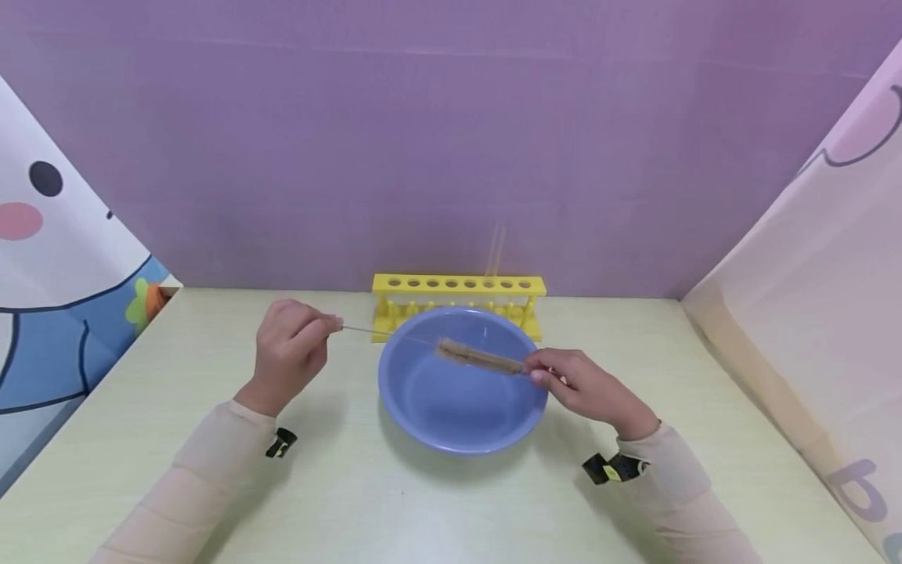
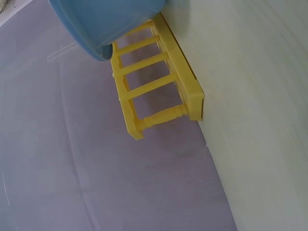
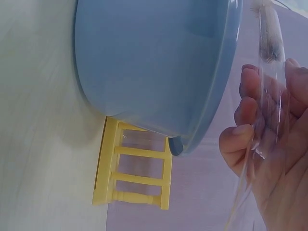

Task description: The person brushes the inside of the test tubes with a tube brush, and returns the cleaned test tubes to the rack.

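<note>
My left hand (image 1: 287, 348) pinches the thin wire handle of a test tube brush (image 1: 447, 349) at its end. The wire runs rightward over a blue basin (image 1: 451, 439). Fingers and thumb of my right hand (image 1: 588, 385) hold a clear test tube (image 3: 272, 91), which lies nearly level above the basin's right side. Brown bristles sit mostly inside the tube, and some flare out at its mouth. In the right wrist view the bristles end short of my fingers. The left wrist view does not show the left hand.
Behind the basin stands a yellow test tube rack (image 1: 458, 285), with another clear tube (image 1: 496, 251) upright in its right half. A purple backdrop (image 1: 423, 157) rises at the table's back edge. Printed cloths (image 1: 810, 298) hang at both sides.
</note>
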Action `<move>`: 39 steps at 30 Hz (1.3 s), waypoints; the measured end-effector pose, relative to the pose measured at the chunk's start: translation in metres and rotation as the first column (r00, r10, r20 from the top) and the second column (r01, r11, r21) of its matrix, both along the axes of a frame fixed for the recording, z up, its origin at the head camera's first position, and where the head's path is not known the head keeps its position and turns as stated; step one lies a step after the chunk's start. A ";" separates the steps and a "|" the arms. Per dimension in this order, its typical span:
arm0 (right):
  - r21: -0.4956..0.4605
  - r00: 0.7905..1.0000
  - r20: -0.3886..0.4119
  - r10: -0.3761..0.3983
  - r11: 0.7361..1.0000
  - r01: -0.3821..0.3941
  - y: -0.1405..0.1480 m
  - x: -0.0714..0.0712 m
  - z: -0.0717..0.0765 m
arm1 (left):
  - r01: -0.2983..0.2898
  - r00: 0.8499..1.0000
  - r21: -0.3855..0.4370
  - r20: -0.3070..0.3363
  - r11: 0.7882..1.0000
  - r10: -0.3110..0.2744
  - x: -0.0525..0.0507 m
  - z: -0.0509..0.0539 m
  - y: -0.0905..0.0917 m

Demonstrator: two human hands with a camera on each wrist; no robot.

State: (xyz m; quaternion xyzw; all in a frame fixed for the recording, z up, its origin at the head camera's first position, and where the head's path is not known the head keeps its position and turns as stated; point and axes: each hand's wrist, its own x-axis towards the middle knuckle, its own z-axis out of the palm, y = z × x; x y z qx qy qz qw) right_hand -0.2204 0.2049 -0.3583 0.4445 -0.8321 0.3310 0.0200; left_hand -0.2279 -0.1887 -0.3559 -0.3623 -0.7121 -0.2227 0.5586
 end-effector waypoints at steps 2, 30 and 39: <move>0.000 1.000 -0.003 0.002 1.000 -0.002 -0.001 0.000 0.000 | 0.000 1.000 -0.005 0.003 1.000 0.000 0.000 0.000 0.001; 0.010 0.999 -0.051 0.008 1.000 -0.007 -0.007 -0.004 0.000 | -0.006 1.000 -0.060 -0.018 0.998 0.005 -0.002 0.000 0.011; 0.010 0.999 -0.047 0.003 1.000 -0.003 -0.008 -0.004 0.001 | -0.004 1.000 -0.080 -0.011 0.997 0.003 -0.001 0.001 0.016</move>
